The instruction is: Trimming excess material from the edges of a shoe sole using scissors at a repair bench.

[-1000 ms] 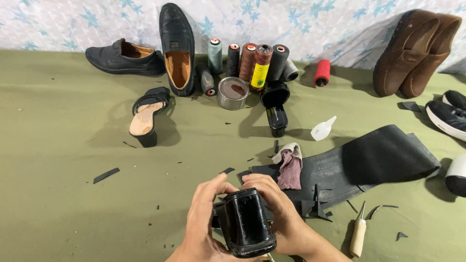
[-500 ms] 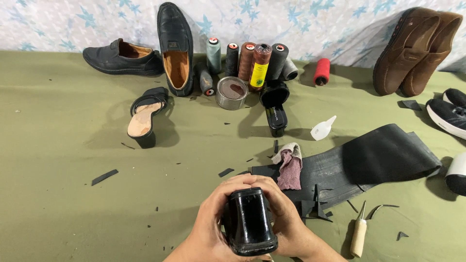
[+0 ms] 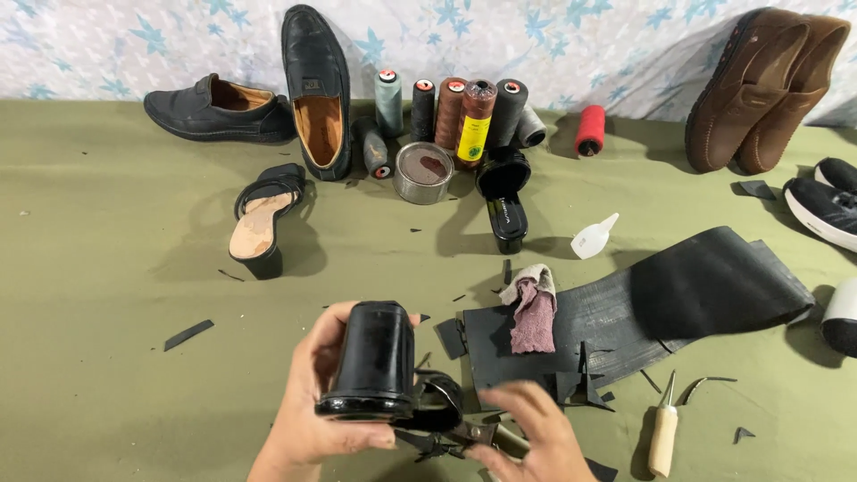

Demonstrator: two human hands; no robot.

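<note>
A person's left hand (image 3: 308, 419) wrapped its fingers shut around a glossy black shoe heel (image 3: 373, 361), held low at six o'clock above the olive table (image 3: 107, 268). The right hand (image 3: 527, 437), fingers loosely curled, touched straps and a metal tool beneath; whether it gripped them could not be told. The heel looked stiff, light and slick, best grasped around its sides. A rag (image 3: 533, 308) lay at two o'clock.
</note>
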